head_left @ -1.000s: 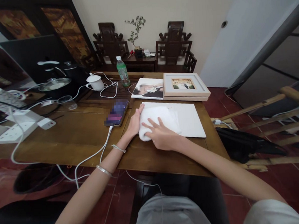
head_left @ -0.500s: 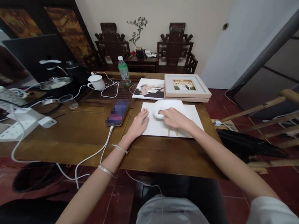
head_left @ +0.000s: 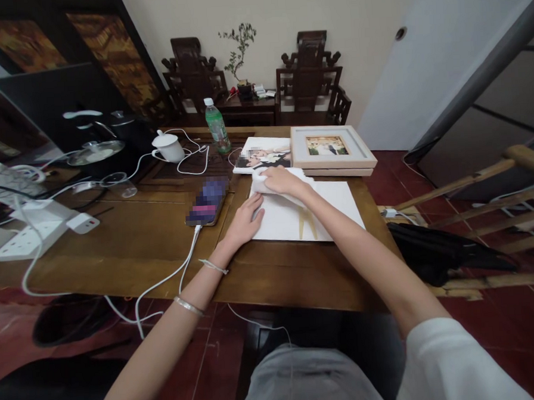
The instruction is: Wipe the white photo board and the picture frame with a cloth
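Note:
A white flat panel point(head_left: 334, 205) lies on the table before me, with a tan V-shaped mark point(head_left: 307, 223) near its front edge. My right hand point(head_left: 280, 180) is closed on a white cloth point(head_left: 262, 184), pressed to the panel's far left part. Some of the cloth trails to the right behind my wrist. My left hand point(head_left: 245, 219) rests with fingers stretched out on the panel's left edge, just below the cloth. Behind the panel lie a photo print point(head_left: 264, 154) and a pale wooden picture frame point(head_left: 366, 153), which sits on another similar frame.
Left of my hands lies a phone point(head_left: 207, 200) with a white charging cable point(head_left: 190, 258). Farther off stand a green-labelled bottle point(head_left: 217, 128), a lidded white cup point(head_left: 169, 148) and a glass-lidded pot point(head_left: 97, 154). A power strip point(head_left: 31, 236) is at the left. Wooden poles point(head_left: 463, 184) stand at the right.
My right hand has moved the cloth left and away from me, from the panel's middle to its far left corner. More of the tan mark shows. My left hand stays in place.

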Demonstrator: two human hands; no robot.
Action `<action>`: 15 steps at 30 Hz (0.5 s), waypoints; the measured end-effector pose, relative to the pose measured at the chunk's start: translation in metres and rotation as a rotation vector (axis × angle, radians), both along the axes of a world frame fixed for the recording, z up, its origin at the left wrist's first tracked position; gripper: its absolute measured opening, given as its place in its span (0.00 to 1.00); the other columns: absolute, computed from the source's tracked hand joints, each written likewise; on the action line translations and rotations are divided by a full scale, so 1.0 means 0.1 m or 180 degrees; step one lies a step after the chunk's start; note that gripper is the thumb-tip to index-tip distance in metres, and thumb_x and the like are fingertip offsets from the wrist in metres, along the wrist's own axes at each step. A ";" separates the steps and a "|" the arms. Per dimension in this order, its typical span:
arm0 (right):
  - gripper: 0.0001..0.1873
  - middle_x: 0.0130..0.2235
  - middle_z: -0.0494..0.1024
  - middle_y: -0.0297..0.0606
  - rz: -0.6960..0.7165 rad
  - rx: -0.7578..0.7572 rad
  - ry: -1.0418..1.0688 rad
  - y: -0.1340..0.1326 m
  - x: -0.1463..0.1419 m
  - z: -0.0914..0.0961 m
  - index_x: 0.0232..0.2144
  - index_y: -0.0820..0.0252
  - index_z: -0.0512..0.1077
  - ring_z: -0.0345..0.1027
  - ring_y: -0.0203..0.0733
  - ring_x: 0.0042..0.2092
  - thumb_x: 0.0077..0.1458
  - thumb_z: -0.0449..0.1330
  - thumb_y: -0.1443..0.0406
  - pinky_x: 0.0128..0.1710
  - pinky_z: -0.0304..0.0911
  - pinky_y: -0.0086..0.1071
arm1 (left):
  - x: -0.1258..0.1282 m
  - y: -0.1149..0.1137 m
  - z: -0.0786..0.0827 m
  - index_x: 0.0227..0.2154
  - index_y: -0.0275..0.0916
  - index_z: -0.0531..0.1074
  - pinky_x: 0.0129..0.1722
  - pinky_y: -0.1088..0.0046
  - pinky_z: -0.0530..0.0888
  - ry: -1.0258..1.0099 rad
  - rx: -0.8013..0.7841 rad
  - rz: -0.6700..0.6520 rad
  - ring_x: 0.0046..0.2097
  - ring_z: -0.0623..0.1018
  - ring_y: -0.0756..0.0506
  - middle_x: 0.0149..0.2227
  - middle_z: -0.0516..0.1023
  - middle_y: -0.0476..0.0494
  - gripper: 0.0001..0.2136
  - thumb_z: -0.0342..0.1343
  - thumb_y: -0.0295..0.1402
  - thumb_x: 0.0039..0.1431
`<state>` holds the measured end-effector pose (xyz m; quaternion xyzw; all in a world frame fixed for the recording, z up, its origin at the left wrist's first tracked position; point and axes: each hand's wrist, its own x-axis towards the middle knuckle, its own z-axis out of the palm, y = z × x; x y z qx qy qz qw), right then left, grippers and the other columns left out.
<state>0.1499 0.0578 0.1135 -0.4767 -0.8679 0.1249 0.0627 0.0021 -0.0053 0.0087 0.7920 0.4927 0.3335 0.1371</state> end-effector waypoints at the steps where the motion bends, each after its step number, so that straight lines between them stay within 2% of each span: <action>1: 0.18 0.47 0.77 0.47 -0.0101 -0.0050 -0.0046 0.00 0.10 0.05 0.39 0.64 0.74 0.69 0.49 0.47 0.51 0.47 0.71 0.44 0.59 0.31 | 0.00 0.00 -0.01 0.53 0.26 0.68 0.63 0.59 0.59 -0.0008 0.0005 -0.0016 0.62 0.64 0.40 0.59 0.66 0.31 0.22 0.45 0.35 0.61; 5: 0.19 0.43 0.78 0.54 -0.0539 -0.0149 -0.0199 -0.05 0.69 0.18 0.38 0.71 0.74 0.70 0.52 0.41 0.48 0.48 0.72 0.37 0.61 0.34 | 0.00 0.00 -0.03 0.54 0.29 0.68 0.62 0.57 0.59 -0.0032 0.0024 -0.0055 0.62 0.63 0.40 0.59 0.65 0.34 0.21 0.44 0.35 0.61; 9: 0.21 0.43 0.78 0.47 -0.0920 -0.0043 -0.0059 -0.24 1.27 0.08 0.40 0.65 0.74 0.69 0.53 0.43 0.45 0.48 0.72 0.41 0.61 0.36 | 0.00 0.00 -0.02 0.53 0.29 0.68 0.62 0.58 0.59 -0.0052 0.0027 -0.0043 0.62 0.63 0.40 0.60 0.65 0.33 0.22 0.44 0.36 0.61; 12: 0.22 0.46 0.76 0.48 -0.0735 0.0274 -0.0049 -0.59 1.50 -0.04 0.43 0.64 0.73 0.67 0.53 0.46 0.47 0.47 0.71 0.45 0.58 0.37 | 0.01 -0.01 -0.01 0.54 0.30 0.68 0.63 0.57 0.58 -0.0070 -0.0012 -0.0045 0.63 0.62 0.40 0.60 0.65 0.34 0.22 0.44 0.36 0.61; 15: 0.21 0.31 0.76 0.43 -0.0503 0.0094 -0.0260 -1.08 1.54 -0.08 0.40 0.63 0.72 0.68 0.47 0.35 0.48 0.45 0.74 0.39 0.58 0.34 | 0.01 -0.02 0.00 0.54 0.31 0.68 0.63 0.56 0.58 -0.0091 -0.0028 -0.0038 0.63 0.62 0.40 0.60 0.65 0.35 0.21 0.44 0.36 0.61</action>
